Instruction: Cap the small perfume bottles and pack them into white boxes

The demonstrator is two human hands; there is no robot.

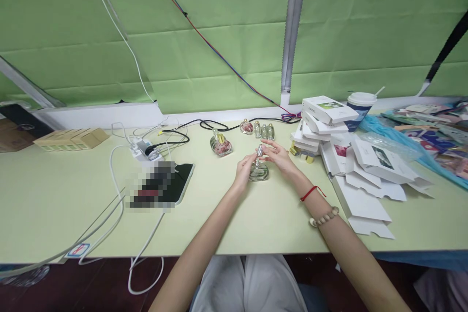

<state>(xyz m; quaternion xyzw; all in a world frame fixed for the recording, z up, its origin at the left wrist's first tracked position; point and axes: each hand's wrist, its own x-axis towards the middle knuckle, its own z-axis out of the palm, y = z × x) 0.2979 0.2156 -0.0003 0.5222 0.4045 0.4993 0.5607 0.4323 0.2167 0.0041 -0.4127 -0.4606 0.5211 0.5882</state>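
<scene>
A clear glass perfume bottle (259,172) with a green pattern stands upright on the table in front of me. My left hand (244,170) grips it from the left, its fingertips near the neck. My right hand (277,156) has its fingers closed at the shiny silver cap (260,150) on top, which looks slightly tilted. Whether the cap is fully seated on the neck I cannot tell. Beyond my left hand, a few pinkish bottles (221,147) with gold collars sit close together. Farther back are another pink bottle (246,127) and several small silvery caps (267,131).
White cartons (325,109) are piled on the right, with flattened ones (361,204) in front and gold caps (309,159) beside them. A paper cup (360,107) stands behind. On the left lie a phone (185,183), a power strip (144,148), loose cables and yellowish boxes (73,139).
</scene>
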